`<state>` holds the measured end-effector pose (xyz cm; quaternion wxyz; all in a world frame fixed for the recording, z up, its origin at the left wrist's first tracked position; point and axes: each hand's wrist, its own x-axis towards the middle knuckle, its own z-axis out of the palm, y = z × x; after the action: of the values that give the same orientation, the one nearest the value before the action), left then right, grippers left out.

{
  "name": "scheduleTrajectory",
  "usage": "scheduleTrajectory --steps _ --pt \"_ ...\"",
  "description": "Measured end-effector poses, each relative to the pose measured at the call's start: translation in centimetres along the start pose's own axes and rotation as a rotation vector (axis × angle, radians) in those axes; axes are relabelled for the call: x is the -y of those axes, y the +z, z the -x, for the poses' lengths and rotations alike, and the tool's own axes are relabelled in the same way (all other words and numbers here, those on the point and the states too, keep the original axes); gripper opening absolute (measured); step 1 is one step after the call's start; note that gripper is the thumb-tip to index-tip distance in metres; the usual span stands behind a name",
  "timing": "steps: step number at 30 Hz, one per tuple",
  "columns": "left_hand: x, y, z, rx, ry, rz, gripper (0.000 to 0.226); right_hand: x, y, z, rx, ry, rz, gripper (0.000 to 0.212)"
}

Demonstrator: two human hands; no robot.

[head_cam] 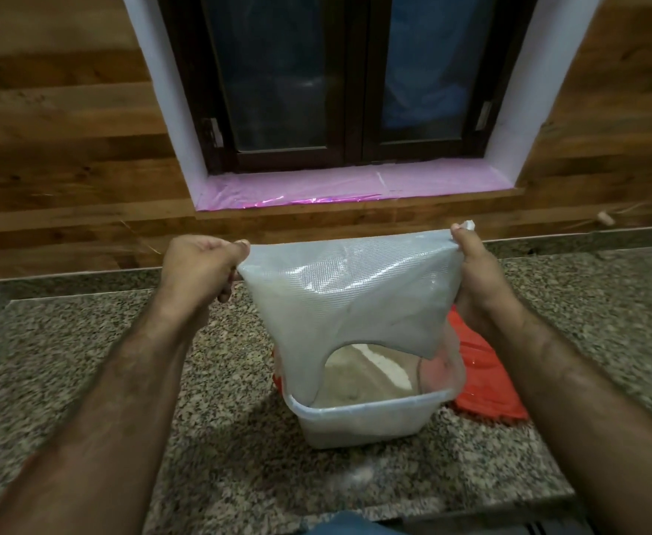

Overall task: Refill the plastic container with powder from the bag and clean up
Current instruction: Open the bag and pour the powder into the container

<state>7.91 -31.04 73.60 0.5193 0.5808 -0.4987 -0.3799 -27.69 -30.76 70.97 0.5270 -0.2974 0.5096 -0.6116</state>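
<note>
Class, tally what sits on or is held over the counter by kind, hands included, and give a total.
Hands: 2, left hand and right hand
Bag: 1
Container: 1
Red cloth: 1
Total: 5

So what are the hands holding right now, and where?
The bag, upended over the container: left hand and right hand each pinch a top corner.

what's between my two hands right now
In the head view, the upturned bag stretches between the left hand and right hand, over the container.
</note>
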Motion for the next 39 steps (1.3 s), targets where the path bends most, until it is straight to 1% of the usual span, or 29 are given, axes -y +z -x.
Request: scheduleTrajectory --steps 3,4,5,8,10,11,12,14,16,17,20,21,22,23,24,25,28,30,33,35,37,39 --pt "-1.3 0.6 0.2 0.031 0.035 0.012 0.036 0.4 -0.5 -0.7 -0.083 -0.009 0.021 0.038" --pt "-1.6 0.9 0.2 0.040 0.043 0.020 0.034 0.4 -0.6 -0.9 -0.103 -0.013 0.019 0.032" --pt "-2.0 1.2 0.3 0.044 0.054 0.030 0.032 0.6 -0.7 -0.9 -0.120 -0.022 0.014 0.032" --pt "-2.7 2.0 0.7 0.035 0.121 0.062 0.022 1.2 -0.9 -1.1 -0.190 -0.053 0.013 0.042" --pt "-2.6 2.2 0.9 0.076 0.149 0.094 0.025 1.5 -1.1 -1.3 -0.237 -0.055 0.045 0.044" --pt "-2.3 2.2 0.9 0.109 0.158 0.117 0.030 1.6 -1.0 -1.2 -0.267 -0.055 0.062 0.050" --pt "-2.0 2.0 0.8 0.146 0.163 0.154 0.037 1.6 -1.1 -1.4 -0.302 -0.052 0.100 0.060" --pt "-0.9 1.7 0.3 0.223 0.148 0.264 0.057 1.4 -1.4 -1.9 -0.339 -0.063 0.164 0.078" --pt "0.1 1.8 0.2 0.243 0.121 0.346 0.073 1.3 -0.9 -1.5 -0.334 -0.075 0.215 0.079" --pt "0.6 2.2 0.3 0.232 0.113 0.367 0.082 1.3 -0.3 -1.0 -0.327 -0.083 0.215 0.075" --pt "1.7 4.0 0.8 0.225 0.030 0.479 0.121 0.9 0.5 -1.1 -0.324 -0.100 0.183 0.066" --pt "2.0 4.6 0.9 0.235 0.002 0.512 0.132 0.8 0.9 -0.9 -0.316 -0.099 0.153 0.069" --pt "2.1 5.1 1.1 0.236 -0.020 0.529 0.137 0.7 1.1 -0.9 -0.319 -0.082 0.113 0.076" --pt "2.2 5.5 1.2 0.219 -0.029 0.524 0.134 0.7 1.2 -1.0 -0.307 -0.071 0.068 0.083" --pt "2.2 5.8 1.4 0.184 -0.019 0.504 0.124 0.7 1.1 -1.0 -0.296 -0.057 0.050 0.086" --pt "2.3 6.0 1.4 0.136 0.003 0.471 0.111 0.7 0.9 -1.3 -0.278 -0.071 0.061 0.082" --pt "2.6 6.3 1.3 0.030 0.109 0.396 0.077 1.1 0.6 -1.3 -0.234 -0.178 0.197 0.052" --pt "2.7 6.2 1.1 0.018 0.167 0.365 0.065 1.4 0.3 -1.2 -0.202 -0.284 0.299 0.045" --pt "2.6 6.1 0.8 -0.014 0.195 0.371 0.046 2.2 -0.5 -1.0 -0.115 -0.456 0.507 0.040" --pt "2.6 5.9 0.6 -0.049 0.209 0.416 0.045 3.3 -1.0 -0.6 -0.017 -0.573 0.733 0.045" --pt "3.0 5.5 0.4 -0.040 0.225 0.464 0.051 5.0 -1.1 -0.4 0.069 -0.696 1.009 0.065" --pt "3.2 5.4 0.4 0.008 0.202 0.508 0.049 6.7 -0.2 -0.1 0.183 -0.756 1.338 0.085"
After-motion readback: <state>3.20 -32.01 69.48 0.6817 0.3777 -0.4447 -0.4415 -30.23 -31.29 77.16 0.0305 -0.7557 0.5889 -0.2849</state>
